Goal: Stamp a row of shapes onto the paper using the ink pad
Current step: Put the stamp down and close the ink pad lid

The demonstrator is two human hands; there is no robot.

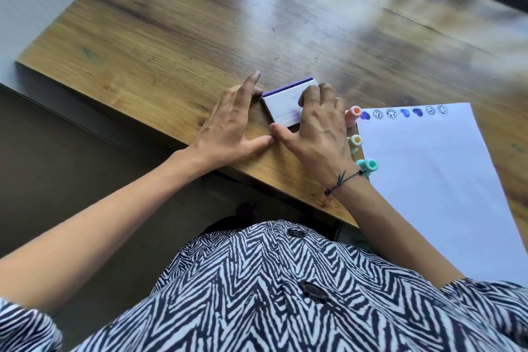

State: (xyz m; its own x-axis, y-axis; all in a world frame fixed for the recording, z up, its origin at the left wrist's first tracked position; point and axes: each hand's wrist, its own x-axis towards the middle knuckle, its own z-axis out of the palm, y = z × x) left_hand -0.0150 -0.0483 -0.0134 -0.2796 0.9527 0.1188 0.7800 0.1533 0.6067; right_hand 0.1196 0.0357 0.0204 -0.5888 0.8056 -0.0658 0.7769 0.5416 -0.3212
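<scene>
Shirt (271, 294) nearest us; our hands, left (228, 120) and right (320, 128), clasp the closed pad (283, 106) at the tabletop (171, 37) edge, risking inky fingers smudging the stamped paper (428, 166).

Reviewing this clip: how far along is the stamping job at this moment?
Done: a row of seven stamped shapes runs along the paper's top edge. In hand: both the left hand and right hand are on the ink pad case, apparently closing it. Three stamps lie beside the paper, none held. Left: little, perhaps tidying.
</scene>
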